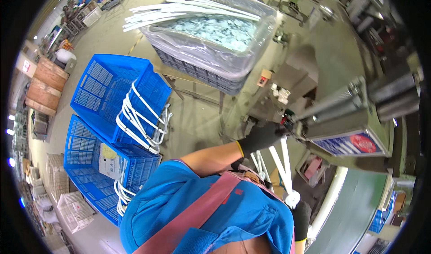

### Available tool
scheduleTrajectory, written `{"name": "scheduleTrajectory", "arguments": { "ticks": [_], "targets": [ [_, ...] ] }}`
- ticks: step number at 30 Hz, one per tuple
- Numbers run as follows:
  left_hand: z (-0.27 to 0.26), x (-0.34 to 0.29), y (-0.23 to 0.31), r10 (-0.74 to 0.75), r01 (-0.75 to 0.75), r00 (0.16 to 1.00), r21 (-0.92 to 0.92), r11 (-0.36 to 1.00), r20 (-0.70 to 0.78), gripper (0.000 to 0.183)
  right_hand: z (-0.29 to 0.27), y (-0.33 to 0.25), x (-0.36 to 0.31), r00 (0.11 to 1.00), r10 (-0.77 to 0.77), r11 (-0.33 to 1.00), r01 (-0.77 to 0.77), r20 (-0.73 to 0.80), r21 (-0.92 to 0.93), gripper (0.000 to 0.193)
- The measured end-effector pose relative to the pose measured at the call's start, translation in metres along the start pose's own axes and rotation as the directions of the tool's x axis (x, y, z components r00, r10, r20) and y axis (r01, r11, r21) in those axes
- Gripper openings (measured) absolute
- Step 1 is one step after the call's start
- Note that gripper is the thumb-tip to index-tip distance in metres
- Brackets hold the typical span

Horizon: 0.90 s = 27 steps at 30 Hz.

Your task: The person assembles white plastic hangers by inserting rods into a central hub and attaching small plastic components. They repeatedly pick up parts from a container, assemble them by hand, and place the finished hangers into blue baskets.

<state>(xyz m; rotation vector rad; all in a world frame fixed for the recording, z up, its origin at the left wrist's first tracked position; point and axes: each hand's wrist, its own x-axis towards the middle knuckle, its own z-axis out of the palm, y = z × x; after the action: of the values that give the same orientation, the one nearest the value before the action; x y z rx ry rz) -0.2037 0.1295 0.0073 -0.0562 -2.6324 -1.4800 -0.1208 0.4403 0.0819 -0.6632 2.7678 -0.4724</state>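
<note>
My left hand (pixel 261 139), in a dark glove with a yellow cuff, reaches right to the machine head (pixel 298 129). Its fingers are hidden in the dark there. Just below them begin white rods (pixel 280 163), which slant down to a rounded white end (pixel 292 199). At that end is my right hand (pixel 301 214), also dark-gloved, closed around it as far as I can see. My clothing and the rods partly cover that hand. More thin white rods (pixel 260 164) show beside my left wrist.
Blue crates (pixel 119 61) with bent white rods (pixel 134 123) over their edges stand left. Ahead, a plastic-lined dark crate (pixel 197 72) holds pale small pieces, with long white strips (pixel 184 11) across it. A green surface (pixel 354 209) with a white rounded edge lies right.
</note>
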Motion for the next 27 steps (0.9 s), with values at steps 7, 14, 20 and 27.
{"name": "scheduleTrajectory", "arguments": {
  "ticks": [7,14,20,27],
  "targets": [
    [0.007,0.011,-0.006,-0.002,0.003,1.0,-0.048,0.999,0.023,0.039,0.009,-0.023,-0.006,0.978,0.19,0.976,-0.197,0.083,0.091,0.024],
    [0.004,0.008,-0.044,0.144,-0.103,0.983,-0.315,0.944,0.112,0.028,0.062,-0.011,-0.015,0.976,0.215,0.971,-0.218,0.042,0.099,0.032],
    [-0.171,0.04,-0.177,0.28,-0.129,0.933,0.516,0.847,-0.227,0.011,0.073,-0.026,-0.024,0.952,0.261,0.963,-0.268,-0.159,-0.02,0.029],
    [-0.524,0.0,-0.279,0.32,0.634,0.674,0.744,0.211,-0.666,0.029,0.068,-0.043,-0.019,0.92,0.377,0.926,-0.372,-0.104,0.062,0.029]
  ]
}}
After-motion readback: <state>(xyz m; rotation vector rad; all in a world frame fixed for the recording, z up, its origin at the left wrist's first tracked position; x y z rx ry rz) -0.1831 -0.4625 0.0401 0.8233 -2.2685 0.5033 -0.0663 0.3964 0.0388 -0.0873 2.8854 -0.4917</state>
